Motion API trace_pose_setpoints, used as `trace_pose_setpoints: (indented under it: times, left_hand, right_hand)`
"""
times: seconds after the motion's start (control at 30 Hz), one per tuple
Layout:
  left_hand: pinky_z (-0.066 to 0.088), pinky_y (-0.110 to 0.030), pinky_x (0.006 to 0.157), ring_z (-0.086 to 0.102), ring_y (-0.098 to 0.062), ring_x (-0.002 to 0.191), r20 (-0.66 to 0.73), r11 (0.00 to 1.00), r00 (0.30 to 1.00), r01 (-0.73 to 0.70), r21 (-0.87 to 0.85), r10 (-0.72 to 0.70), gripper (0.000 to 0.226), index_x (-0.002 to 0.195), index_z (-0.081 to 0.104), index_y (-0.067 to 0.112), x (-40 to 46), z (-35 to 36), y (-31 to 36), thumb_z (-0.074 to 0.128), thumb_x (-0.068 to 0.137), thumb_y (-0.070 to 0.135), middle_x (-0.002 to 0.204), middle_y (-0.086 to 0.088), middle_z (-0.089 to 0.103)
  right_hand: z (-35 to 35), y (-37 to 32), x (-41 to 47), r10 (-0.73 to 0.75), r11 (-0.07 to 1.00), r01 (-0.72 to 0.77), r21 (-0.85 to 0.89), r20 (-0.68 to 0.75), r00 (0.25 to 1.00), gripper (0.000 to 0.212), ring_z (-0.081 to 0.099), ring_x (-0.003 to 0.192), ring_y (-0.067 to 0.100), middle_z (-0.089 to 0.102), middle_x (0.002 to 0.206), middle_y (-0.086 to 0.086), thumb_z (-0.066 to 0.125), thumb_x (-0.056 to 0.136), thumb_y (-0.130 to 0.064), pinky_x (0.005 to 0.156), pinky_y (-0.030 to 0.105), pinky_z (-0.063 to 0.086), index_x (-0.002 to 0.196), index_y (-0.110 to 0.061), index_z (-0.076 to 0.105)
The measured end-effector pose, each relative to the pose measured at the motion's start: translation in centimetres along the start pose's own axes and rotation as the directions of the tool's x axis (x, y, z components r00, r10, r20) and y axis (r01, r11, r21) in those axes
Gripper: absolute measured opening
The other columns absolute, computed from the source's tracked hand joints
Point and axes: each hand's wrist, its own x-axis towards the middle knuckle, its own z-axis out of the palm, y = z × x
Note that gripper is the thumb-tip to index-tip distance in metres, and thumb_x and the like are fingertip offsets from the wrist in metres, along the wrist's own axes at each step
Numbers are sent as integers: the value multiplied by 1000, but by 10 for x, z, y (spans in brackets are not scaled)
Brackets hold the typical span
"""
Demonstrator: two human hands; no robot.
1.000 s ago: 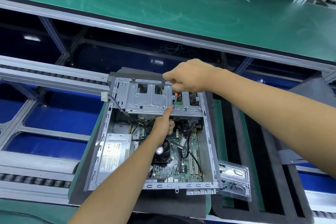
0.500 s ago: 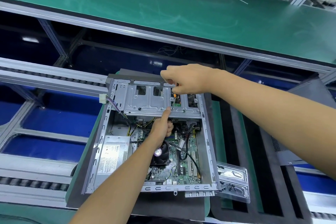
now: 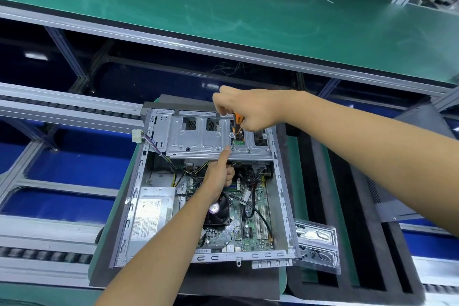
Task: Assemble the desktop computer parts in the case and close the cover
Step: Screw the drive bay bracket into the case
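Bare grey sheet metal fills the middle of the view: an open computer case (image 3: 280, 196) lies on its side on a dark mat (image 3: 139, 273) on the assembly line, its cover not yet on. Leftmost inside sits the silver power supply (image 3: 151, 216), below and to the left of the left hand's fingers; its loose white plug (image 3: 136, 135) hangs over the case wall further up. The left hand (image 3: 218, 176) reaches in from below over the green circuit board (image 3: 250, 221) and its black cooling fan (image 3: 218, 208). Its forefinger is stretched straight up, tip touching the front edge of the metal drive bracket (image 3: 198, 139) right beside the screw point, while the other fingers are curled into the palm and hold nothing that can be seen. Just right of that fingertip stands a screwdriver with an orange-and-black handle (image 3: 237, 123), its thin shaft pointing down onto the bracket. The right hand (image 3: 250, 109) comes in from the right with the wrist raised, fingers clenched around the handle from above. Further right, past the case wall, a clear plastic tray (image 3: 320, 243) lies on the mat.

The bracket looks stiff but thin, with edges likely sharp, so it is best steadied on its flat face or folded rim. The screw is tiny and apt to slip, and the board beneath looks fragile should the tip skid off.
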Motion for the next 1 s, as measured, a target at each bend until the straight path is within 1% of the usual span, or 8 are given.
trace_pose_setpoints:
  times: [0.1,0.27,0.33,0.5,0.63,0.7,0.87,1.0]
  left_hand:
    - [18,-26,45,14,-18,52,-6,1000,1000,-3,3,3,46,113,55,51,0,0,0,53,77,79,57,5,16]
    - [18,-29,49,16,-18,49,-11,999,1000,8,39,-7,36,85,55,49,-2,0,3,52,73,83,54,5,19]
    - [18,-29,50,16,-18,50,0,999,1000,10,41,-10,37,73,66,49,-3,0,5,51,73,83,54,6,19]
    - [17,-30,49,15,-18,51,-14,999,1000,1,35,0,41,100,55,51,-4,0,4,52,73,82,56,5,18]
    - [17,-29,49,15,-18,51,-7,999,1000,-8,33,8,36,77,55,46,-3,0,4,54,73,82,56,4,18]
    - [17,-29,48,15,-19,52,1,1000,1000,-3,20,3,33,86,66,52,-2,0,3,53,75,80,57,5,18]
    - [19,-27,45,14,-18,52,-8,1000,1000,14,7,-14,49,115,53,53,2,-1,-1,54,75,82,57,5,17]
    - [18,-28,47,14,-19,53,-5,1000,1000,1,21,-1,40,106,51,54,1,0,0,53,77,81,58,4,17]
  right_hand:
    - [-1,-2,0,-23,999,22,-38,-18,1000,29,51,82,18,48,95,-7,55,79,-2,60,38,38,99,-22,44]
    - [-2,0,2,8,914,-39,-404,-76,997,11,44,58,18,49,71,-6,44,97,-24,52,33,32,87,-26,39]
    - [-4,1,1,36,940,-45,-337,-34,999,9,45,62,13,52,85,-4,43,98,-21,57,37,38,91,-26,42]
    - [-4,-2,0,22,999,-21,-33,42,999,31,46,75,10,44,102,-4,53,81,1,58,33,29,102,-22,47]
    - [0,-2,3,0,953,-19,-301,-63,998,10,50,69,19,55,82,-7,52,90,-19,53,32,28,94,-24,45]
    - [2,0,3,6,913,-36,-406,-75,997,7,51,65,22,54,79,-6,48,93,-21,51,31,28,89,-24,43]
    - [-2,-2,-4,54,998,-56,25,52,997,34,51,72,4,45,101,-5,59,80,-3,53,25,32,100,-24,42]
    - [-1,-3,-4,8,969,-20,-245,-49,999,19,54,78,21,56,91,-8,59,85,-17,56,35,39,96,-25,46]
